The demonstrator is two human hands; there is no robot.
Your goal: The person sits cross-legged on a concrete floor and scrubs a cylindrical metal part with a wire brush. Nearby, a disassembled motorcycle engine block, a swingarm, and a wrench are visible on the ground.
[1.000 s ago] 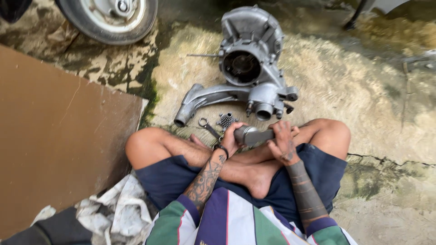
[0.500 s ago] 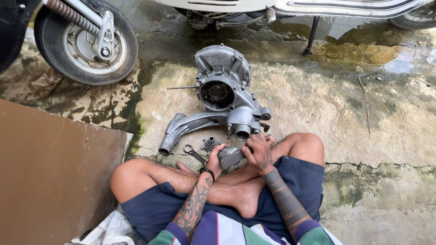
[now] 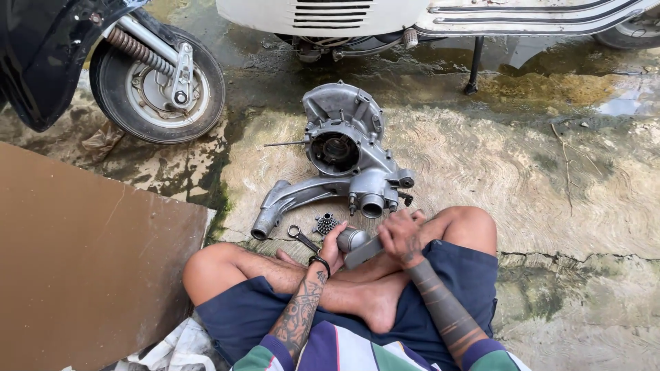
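The grey cylindrical metal part (image 3: 357,244) is half covered by 2 hands; the white scooter body (image 3: 440,17) is cut off by the top edge.

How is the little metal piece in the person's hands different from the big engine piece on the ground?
The small metal part is held between the left hand and the right hand; the engine casing lies untouched on the concrete. The part is a smooth, short cylinder; the casing is far bigger and knobbly, with a round opening. Both are dull grey metal.
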